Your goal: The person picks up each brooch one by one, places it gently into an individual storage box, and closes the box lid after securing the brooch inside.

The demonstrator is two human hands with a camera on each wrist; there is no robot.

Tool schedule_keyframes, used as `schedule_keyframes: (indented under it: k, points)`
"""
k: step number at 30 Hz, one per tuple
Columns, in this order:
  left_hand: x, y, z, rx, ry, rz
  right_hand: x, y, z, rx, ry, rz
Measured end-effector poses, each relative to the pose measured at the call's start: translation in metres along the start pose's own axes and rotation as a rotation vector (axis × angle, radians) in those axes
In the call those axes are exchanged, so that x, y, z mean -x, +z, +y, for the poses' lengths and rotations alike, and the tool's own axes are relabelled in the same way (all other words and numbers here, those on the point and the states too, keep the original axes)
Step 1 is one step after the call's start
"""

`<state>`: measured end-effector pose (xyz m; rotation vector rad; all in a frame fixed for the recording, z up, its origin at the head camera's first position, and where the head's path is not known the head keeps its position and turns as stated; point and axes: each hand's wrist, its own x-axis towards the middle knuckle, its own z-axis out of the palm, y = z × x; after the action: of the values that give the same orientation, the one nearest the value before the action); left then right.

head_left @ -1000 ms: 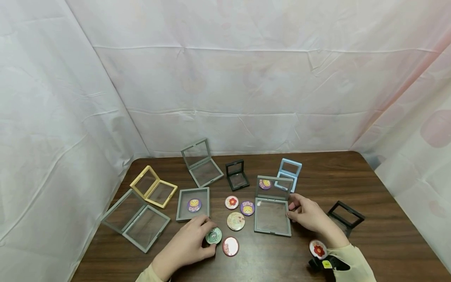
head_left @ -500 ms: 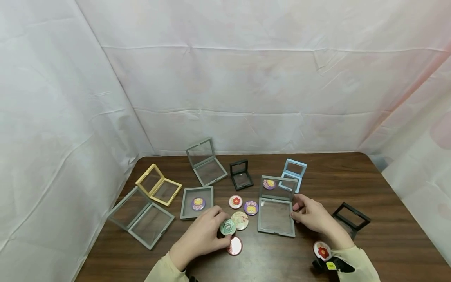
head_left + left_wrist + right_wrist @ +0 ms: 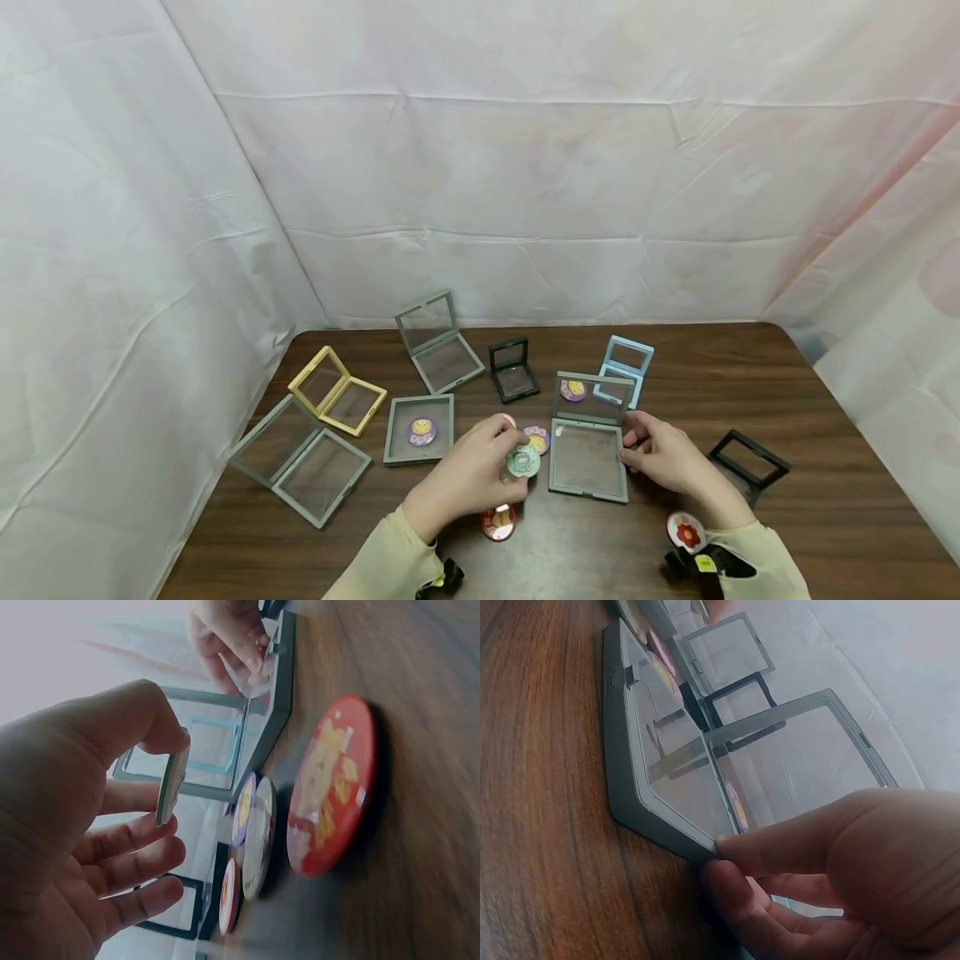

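My left hand [image 3: 472, 475] pinches a green round badge [image 3: 523, 461] between thumb and index finger, holding it tilted above the table. In the left wrist view its other fingers spread loosely. Below it lie a red badge [image 3: 332, 787], a cream badge [image 3: 259, 840], a flower badge [image 3: 229, 896] and a purple badge [image 3: 537, 438]; the hand hides the cream one from the head view. My right hand [image 3: 660, 454] grips the right edge of an open grey display case [image 3: 587, 460] with thumb and fingers. The case's clear lid stands up at the back.
A shallow grey tray-like case [image 3: 388, 442] holds a purple badge. Open cases stand around: yellow [image 3: 351, 406], large grey [image 3: 321, 475], another grey [image 3: 448, 364], black [image 3: 514, 382], blue [image 3: 622, 371] and black at right [image 3: 750, 467]. A flower badge [image 3: 686, 532] sits by the right wrist.
My left hand has lifted the green badge and carried it rightward, over the other badges toward the grey case. The right hand stays on the case's edge. The view has shifted slightly.
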<state>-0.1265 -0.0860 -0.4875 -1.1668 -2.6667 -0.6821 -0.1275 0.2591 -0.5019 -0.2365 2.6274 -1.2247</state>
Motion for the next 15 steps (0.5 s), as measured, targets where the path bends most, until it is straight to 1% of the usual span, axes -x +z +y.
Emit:
schedule_keyframes:
  k: [5, 10, 13, 15]
  points:
    - [-0.015, 0.005, 0.006, 0.014, -0.017, -0.038, 0.000, 0.001, -0.001, -0.003, 0.007, -0.007]
    - [-0.030, 0.013, 0.011, -0.009, -0.023, -0.083, 0.000, -0.001, -0.001, -0.004, 0.017, -0.012]
    - [-0.038, 0.019, 0.014, -0.023, 0.002, -0.112, -0.001, -0.001, -0.001, -0.005, 0.020, -0.013]
    - [-0.043, 0.022, 0.015, -0.027, 0.018, -0.110, -0.001, -0.001, -0.001, -0.006, 0.021, -0.011]
